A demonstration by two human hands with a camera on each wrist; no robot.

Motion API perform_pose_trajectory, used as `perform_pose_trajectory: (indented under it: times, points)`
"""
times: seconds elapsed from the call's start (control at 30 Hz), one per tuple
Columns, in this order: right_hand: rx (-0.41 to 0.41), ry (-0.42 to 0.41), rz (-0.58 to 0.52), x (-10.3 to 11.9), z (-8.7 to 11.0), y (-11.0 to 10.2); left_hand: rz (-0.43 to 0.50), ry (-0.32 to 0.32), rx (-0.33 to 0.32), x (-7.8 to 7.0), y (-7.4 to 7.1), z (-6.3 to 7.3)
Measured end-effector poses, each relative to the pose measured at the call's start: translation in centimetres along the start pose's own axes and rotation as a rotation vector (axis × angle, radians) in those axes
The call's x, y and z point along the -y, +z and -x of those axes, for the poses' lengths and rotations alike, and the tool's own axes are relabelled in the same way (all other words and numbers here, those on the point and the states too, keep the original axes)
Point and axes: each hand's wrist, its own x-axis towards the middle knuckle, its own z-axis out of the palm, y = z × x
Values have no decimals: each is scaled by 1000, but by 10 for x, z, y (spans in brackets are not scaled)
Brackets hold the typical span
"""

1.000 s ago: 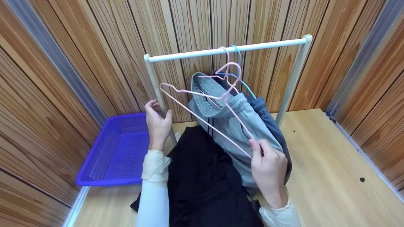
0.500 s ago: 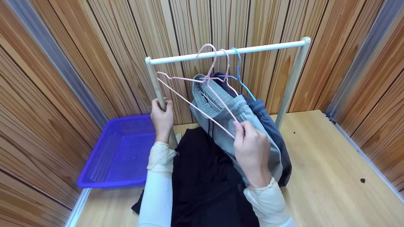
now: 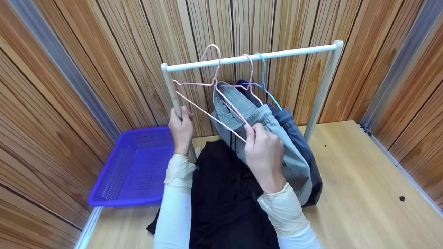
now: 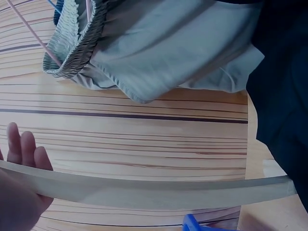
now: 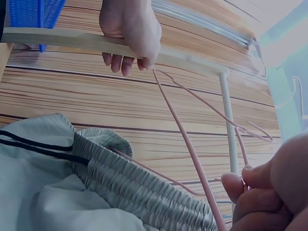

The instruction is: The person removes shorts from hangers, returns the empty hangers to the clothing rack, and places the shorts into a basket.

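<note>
In the head view, my right hand (image 3: pixel 264 152) pinches the right end of a bare pink clothes hanger (image 3: pixel 197 83). Its hook stands up at the white rail (image 3: pixel 290 52) of a small clothes rack, overlapping it in this view. At the rack's left post (image 3: pixel 171 90), my left hand (image 3: pixel 181 129) grips the wood. The left wrist view has fingertips (image 4: pixel 28 144) showing past the post. Light grey drawstring shorts (image 3: pixel 294 162) hang from another pink hanger (image 3: pixel 251 69), close behind my right hand. Behind them, dark blue-grey shorts (image 3: pixel 289 124) hang on a blue hanger (image 3: pixel 264 74).
A heap of black cloth (image 3: pixel 228 200) lies on the wooden tabletop (image 3: pixel 360 193) under my arms. To the left is a purple plastic basket (image 3: pixel 145 173). Wood-patterned panels (image 3: pixel 283 20) close in the back and sides. A small dark scrap (image 3: pixel 401 198) lies at right.
My right hand has moved left and upward with the pink hanger, bringing its hook up to the rail. The left hand, formerly beside the left post, has closed round it.
</note>
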Motion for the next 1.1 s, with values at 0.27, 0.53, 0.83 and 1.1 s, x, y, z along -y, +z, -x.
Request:
perform_pose_trajectory:
  times: [0.27,0.53,0.83,1.1]
  points:
    - [22,5,26,2,-4,9,-36,29,13,2,0,0]
    - [41,-21,4,5,-3,19,-26,15,29,4,0,1]
    - [78,-48,-13,10,1,31,-9,4,33,5,0,1]
    - [94,-57,15,11,10,43,1,5,37,2,-2,0]
